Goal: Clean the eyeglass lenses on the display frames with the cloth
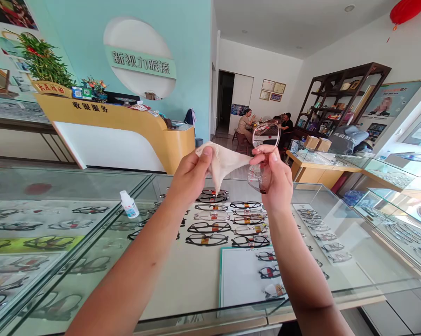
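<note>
Held up above the glass display case, a pair of clear-framed eyeglasses (258,178) is pinched in my right hand (277,179), one lens above the fingers and one below. My left hand (193,175) grips a pale cleaning cloth (228,161) between thumb and fingers. The cloth stretches across to the right fingertips, which seem to touch its far corner. A small white bottle (128,204) stands upright on the glass, left of my left forearm.
Below my hands, rows of eyeglasses (209,227) lie inside the glass display case (182,284). A yellow-and-white cashier counter (119,144) stands beyond on the left. Further back, people (246,126) sit at a table near a dark wooden shelf (336,100).
</note>
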The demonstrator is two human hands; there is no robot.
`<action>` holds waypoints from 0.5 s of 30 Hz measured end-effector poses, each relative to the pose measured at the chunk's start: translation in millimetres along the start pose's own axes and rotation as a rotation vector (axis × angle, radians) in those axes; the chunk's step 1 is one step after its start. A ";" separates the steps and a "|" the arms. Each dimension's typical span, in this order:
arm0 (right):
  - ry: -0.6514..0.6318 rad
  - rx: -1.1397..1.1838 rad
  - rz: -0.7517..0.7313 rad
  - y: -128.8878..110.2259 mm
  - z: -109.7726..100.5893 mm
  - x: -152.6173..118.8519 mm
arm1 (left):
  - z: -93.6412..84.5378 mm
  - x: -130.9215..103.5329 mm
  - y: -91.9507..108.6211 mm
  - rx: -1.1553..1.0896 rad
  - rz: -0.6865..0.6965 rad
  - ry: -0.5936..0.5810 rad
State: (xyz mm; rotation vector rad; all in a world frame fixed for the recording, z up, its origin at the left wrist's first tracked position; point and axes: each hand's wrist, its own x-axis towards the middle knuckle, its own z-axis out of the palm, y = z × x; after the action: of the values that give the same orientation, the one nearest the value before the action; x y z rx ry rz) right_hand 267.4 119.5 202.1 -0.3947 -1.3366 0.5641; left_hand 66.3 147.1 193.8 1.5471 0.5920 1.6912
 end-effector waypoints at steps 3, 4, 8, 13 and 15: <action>0.013 -0.024 0.003 -0.1 2.2 -1.0 | -3.6 -5.0 6.5 0.122 -0.008 -0.116; -0.005 -0.018 0.017 0.8 3.3 -1.6 | -2.8 -7.5 9.9 0.159 -0.018 -0.167; -0.080 0.042 0.055 7.1 9.7 -5.1 | 6.5 -17.2 23.0 0.228 -0.059 -0.365; -0.154 0.112 0.081 10.8 16.9 -10.3 | 15.6 -20.9 25.3 0.232 -0.036 -0.418; -0.171 0.116 0.073 9.8 18.8 -11.4 | 17.5 -21.1 23.8 0.231 -0.030 -0.392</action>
State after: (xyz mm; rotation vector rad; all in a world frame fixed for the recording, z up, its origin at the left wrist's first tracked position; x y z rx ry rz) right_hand 246.0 119.7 191.1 -0.3058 -1.4498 0.7459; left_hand 77.8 113.6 201.5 1.9598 0.6122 1.2794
